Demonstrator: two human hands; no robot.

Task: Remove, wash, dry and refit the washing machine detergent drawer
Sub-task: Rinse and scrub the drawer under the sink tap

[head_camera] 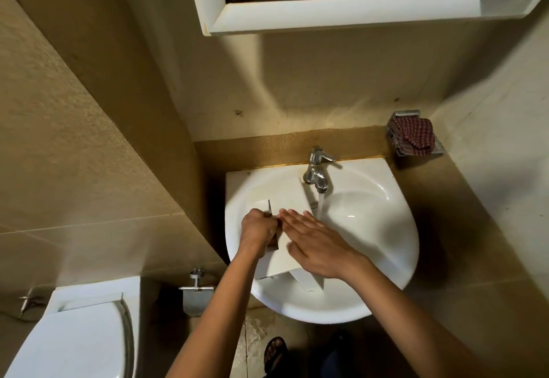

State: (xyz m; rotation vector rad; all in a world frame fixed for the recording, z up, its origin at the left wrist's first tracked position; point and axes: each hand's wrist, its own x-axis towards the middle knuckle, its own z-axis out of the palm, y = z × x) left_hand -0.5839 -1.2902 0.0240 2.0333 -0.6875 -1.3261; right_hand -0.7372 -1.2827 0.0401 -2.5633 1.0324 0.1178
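Below the sink (395,229), a sandalled foot (274,351) is standing on the wet floor. Left of the sink, a toilet (74,342) and a metal paper holder (194,297) are sitting against the wall. Inside the sink, the white detergent drawer (292,196) is lying tilted. The left hand (257,230) is curling round its left edge, gripping it, while the right hand (315,241) is pressing flat on it with straight fingers, covering its middle. At the sink's back, the tap (316,169) is running water just beside the drawer. Right of the sink, a checked cloth (413,136) is resting in a wall holder. Above hangs a white cabinet (341,12).
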